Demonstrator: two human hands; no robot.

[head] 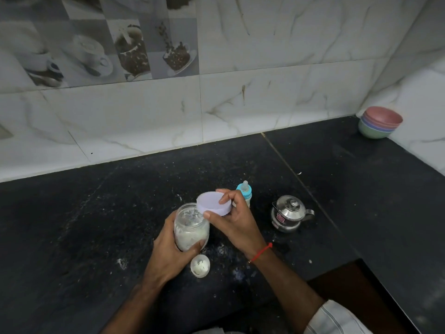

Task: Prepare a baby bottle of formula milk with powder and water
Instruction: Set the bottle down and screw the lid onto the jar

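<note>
The left hand wraps round the lower body of a clear glass jar of white formula powder, fingers curled behind it and thumb across the front. The jar stands nearly upright on the dark table, its long axis vertical with a slight lean, its open mouth facing up. The right hand pinches a pale lilac lid between thumb and fingers; the lid is tilted, its flat top turned toward the camera, and sits just above and to the right of the jar's mouth, overlapping its rim in this view. A red thread circles the right wrist.

Just behind the right hand stands a baby bottle, upright, with a blue collar and clear teat pointing up; its body is mostly hidden by the fingers. Near its right is a small steel kettle, lid on. A small white scoop-like cup with powder traces lies on the table just beside the left hand. Stacked coloured bowls sit in the far right corner, well apart
</note>
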